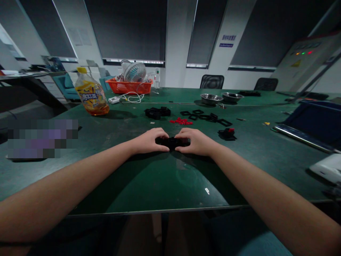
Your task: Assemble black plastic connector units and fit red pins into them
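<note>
Both of my hands meet at a small black plastic part over the green table. My left hand curls round its left end, thumb below and fingers above. Round the right end, my right hand grips in the same way. The palms and fingers hide much of the part, so its exact kind cannot be made out. Beyond the hands lie several small red pieces, a cluster of black parts and several flat black frames. To the right sits a black part with a red piece on it.
A bottle of orange drink stands at the left, near an orange basket with a fan in it. Two metal bowls are farther back. A blue-black case lies at the right. The green table's front edge is close to me.
</note>
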Available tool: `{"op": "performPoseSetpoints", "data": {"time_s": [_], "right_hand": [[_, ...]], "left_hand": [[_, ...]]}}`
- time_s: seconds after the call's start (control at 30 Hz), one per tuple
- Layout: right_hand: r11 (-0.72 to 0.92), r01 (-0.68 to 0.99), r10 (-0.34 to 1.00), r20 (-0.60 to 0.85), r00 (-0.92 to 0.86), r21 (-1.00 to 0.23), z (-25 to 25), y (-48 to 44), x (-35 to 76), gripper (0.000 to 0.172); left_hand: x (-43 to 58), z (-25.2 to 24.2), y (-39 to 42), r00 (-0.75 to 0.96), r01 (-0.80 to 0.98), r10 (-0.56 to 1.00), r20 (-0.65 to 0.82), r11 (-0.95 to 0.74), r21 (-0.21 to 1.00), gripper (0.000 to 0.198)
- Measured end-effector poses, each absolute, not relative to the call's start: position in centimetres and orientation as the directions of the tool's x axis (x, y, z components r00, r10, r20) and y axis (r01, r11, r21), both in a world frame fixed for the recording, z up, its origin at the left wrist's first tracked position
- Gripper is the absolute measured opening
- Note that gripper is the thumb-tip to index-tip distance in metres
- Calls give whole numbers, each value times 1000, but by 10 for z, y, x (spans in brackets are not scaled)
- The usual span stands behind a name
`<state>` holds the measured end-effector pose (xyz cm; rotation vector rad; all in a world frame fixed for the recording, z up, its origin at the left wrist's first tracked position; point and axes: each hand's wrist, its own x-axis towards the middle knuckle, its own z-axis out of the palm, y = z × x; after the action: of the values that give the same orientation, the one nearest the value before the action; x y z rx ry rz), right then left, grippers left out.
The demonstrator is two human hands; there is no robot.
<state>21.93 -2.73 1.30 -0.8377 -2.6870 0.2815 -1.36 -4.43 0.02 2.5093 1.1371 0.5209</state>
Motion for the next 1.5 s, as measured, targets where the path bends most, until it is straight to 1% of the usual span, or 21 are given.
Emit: {"op": "performPoseSetpoints", "data": {"time_s": [0.2,0.4,0.77,0.93,1.1,1.4,1.5], "right_hand": [[813,516,575,232,-785,-269,13,-27,219,31],[806,526,584,225,-780,-271,14,-28,219,33],[805,529,586,219,-780,-267,14,-28,219,28],[810,530,581,218,-784,-253,14,-28,219,30],[812,520,577,233,-783,-266,13,-27,219,33],[811,517,578,234,-782,-273,13,-27,220,28],[815,516,573,233,-785,-264,13,-26,220,30]], "left_hand": [[-14,0,-44,619,638,761,193,-630,442,50],[-14,1,-45,612,647,769,184,-621,442,48],[-15,-1,-42,619,637,759,202,-636,436,43],[-15,-1,-42,617,640,762,198,-632,437,45],[-15,-2,-43,621,641,758,199,-638,426,44],[-14,0,-44,613,648,767,192,-626,434,44],[-14,1,-44,610,648,769,192,-623,439,44]]}}
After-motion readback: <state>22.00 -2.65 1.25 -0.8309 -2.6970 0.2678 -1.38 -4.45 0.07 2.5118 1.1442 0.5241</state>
